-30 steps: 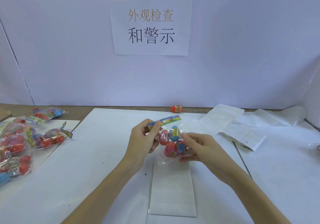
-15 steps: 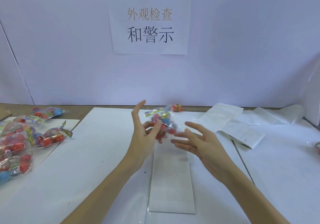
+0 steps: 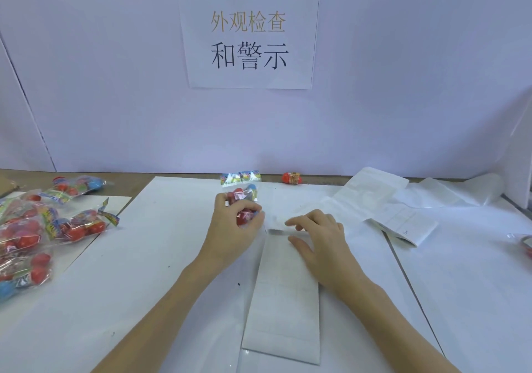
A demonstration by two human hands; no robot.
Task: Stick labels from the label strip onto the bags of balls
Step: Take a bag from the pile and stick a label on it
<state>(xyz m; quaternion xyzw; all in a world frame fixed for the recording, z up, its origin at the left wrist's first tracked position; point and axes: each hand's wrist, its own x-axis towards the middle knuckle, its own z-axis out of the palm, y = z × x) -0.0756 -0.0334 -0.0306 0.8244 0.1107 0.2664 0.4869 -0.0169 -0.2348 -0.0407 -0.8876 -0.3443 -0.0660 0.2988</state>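
A clear bag of red and blue balls [image 3: 244, 194] with a colourful header card lies on the white table sheet, just beyond the label strip. My left hand [image 3: 231, 228] curls over the near end of the bag and grips it. The white label strip [image 3: 283, 292] runs from the table's middle toward me. My right hand [image 3: 319, 238] rests palm down on the strip's far end, with its straight fingertips touching a slightly lifted white edge there. I cannot tell whether a label is lifted.
A pile of bags of balls [image 3: 31, 228] lies at the left. A loose red ball [image 3: 292, 178] sits by the back wall. Used white backing strips [image 3: 374, 194] and a folded sheet [image 3: 408, 227] lie at the right. A printed sign [image 3: 249, 32] hangs on the wall.
The bag was held up between both hands; now it lies on the table under my left hand. My right hand has let go and come down onto the label strip.
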